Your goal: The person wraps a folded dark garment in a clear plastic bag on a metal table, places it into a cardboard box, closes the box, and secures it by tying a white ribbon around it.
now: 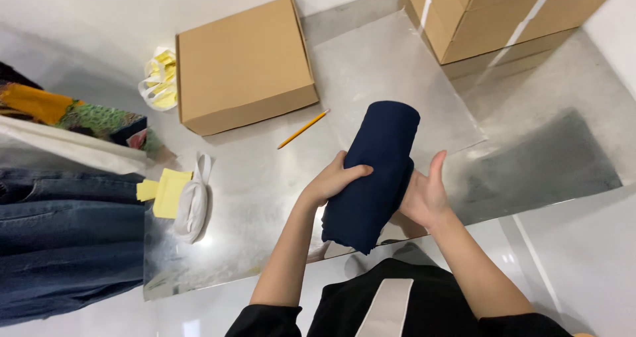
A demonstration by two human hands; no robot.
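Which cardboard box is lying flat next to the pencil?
The flat brown box on the shiny table, beside the yellow pencil. The other boxes are taller and stacked in the far corner.

Steel table: boxes, pencil, jeans

Packing workroom: steel table, cardboard boxes, stacked jeans.

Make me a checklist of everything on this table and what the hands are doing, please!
Surface: shiny metal table, with a clear plastic sheet on it.
Job's things: rolled navy cloth, held above the table.
Clutter: flat cardboard box, yellow pencil, white bag with yellow notes, yellow-white bundle.
Hands: left hand and right hand both grip the cloth.
Cables: nothing seen.
Surroundings: stacked cartons, folded jeans, patterned fabric.
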